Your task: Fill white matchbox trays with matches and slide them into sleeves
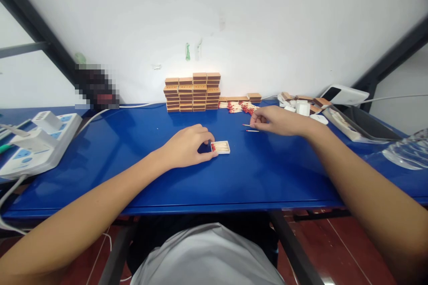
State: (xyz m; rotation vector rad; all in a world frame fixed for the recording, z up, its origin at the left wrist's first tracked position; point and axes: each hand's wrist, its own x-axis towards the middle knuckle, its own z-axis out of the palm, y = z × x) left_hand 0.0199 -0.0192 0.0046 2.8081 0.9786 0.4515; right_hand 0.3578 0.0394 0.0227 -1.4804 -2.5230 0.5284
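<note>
My left hand [190,146] grips the left end of a small white matchbox tray [224,152] between thumb and fingers. Red-tipped matches lie side by side inside that tray, heads to the left. To the right, my right hand [272,120] pinches a single match [246,125] just above the blue table [207,187]. Another loose match [253,131] lies on the tabletop below those fingers. Behind my right hand a heap of matches [236,107] spreads along the back, partly hidden by the hand.
Stacked matchboxes [192,93] stand against the wall. More box parts [302,106] are piled at the right, near a white device [346,94] and a dark pouch [361,124]. A power strip [63,136] with plugs sits at the left; clear plastic [408,153] lies far right.
</note>
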